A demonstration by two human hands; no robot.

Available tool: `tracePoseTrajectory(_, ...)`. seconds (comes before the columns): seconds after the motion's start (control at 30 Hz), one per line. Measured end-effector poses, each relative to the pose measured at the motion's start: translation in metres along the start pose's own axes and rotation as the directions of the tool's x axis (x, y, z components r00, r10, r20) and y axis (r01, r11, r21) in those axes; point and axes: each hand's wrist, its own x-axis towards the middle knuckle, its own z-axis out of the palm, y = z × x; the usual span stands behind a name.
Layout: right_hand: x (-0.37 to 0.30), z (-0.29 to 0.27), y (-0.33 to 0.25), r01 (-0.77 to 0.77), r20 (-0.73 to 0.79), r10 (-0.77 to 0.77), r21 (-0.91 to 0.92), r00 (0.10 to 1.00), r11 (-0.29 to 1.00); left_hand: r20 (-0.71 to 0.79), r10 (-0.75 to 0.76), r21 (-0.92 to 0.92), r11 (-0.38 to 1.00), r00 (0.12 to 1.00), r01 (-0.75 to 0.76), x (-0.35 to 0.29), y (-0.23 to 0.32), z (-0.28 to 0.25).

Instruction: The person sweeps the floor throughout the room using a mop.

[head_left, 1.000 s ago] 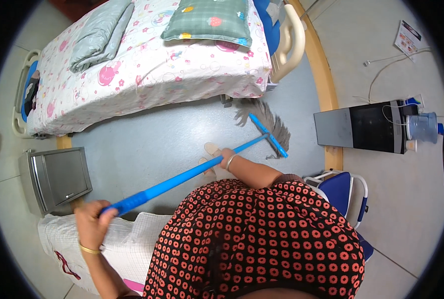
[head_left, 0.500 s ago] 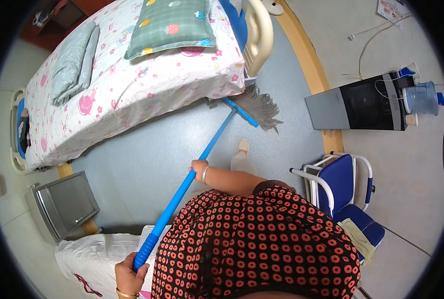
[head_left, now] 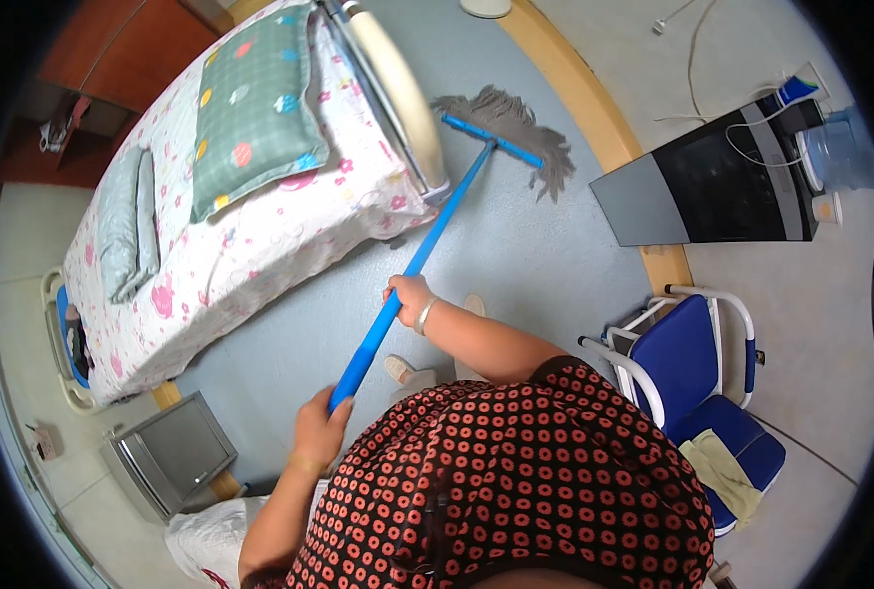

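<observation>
blue-grey floor [head_left: 555,265] | floral-sheeted bed [head_left: 280,257] | blue chair [head_left: 670,358] | grey cabinet [head_left: 186,450]

The mop handle [head_left: 363,357] is made of smooth plastic, as it seems, and the mop head [head_left: 527,128] is formed of rough, matt strands. A slight gloss is shown by the floor [head_left: 574,245]. The low cabinet [head_left: 189,447] is faced with smooth, metal-like sheet; the pillow [head_left: 260,128] is covered in matt cloth.

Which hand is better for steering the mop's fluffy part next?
Probably the right hand: it holds the blue pole farther down, nearer the grey mop head, while the left hand is at the pole's other end.
</observation>
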Motion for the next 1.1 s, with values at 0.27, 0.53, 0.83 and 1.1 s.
tracePoseTrajectory(0.27,-0.068,-0.100,-0.151,0.217,0.210,-0.205,-0.035,0.956,0.976,0.414,0.430,-0.199,0.903,0.802,-0.381,0.118,0.161,0.131)
tracePoseTrajectory(0.53,-0.165,-0.304,-0.142,0.162,-0.063,-0.291,-0.709,0.955,0.687,0.262,0.756,0.043,0.612,0.600,-0.790,0.169,0.218,0.125)
tracePoseTrajectory(0.83,-0.237,-0.420,-0.032,-0.091,-0.294,-0.285,-0.823,0.912,0.560,-0.106,0.913,0.767,0.326,0.393,-0.552,0.294,0.283,-0.020)
tracePoseTrajectory(1.1,-0.259,-0.334,-0.178,-0.320,-0.445,-0.079,-0.745,0.892,0.586,-0.505,0.554,0.208,0.822,0.662,-0.530,0.447,0.253,-0.057)
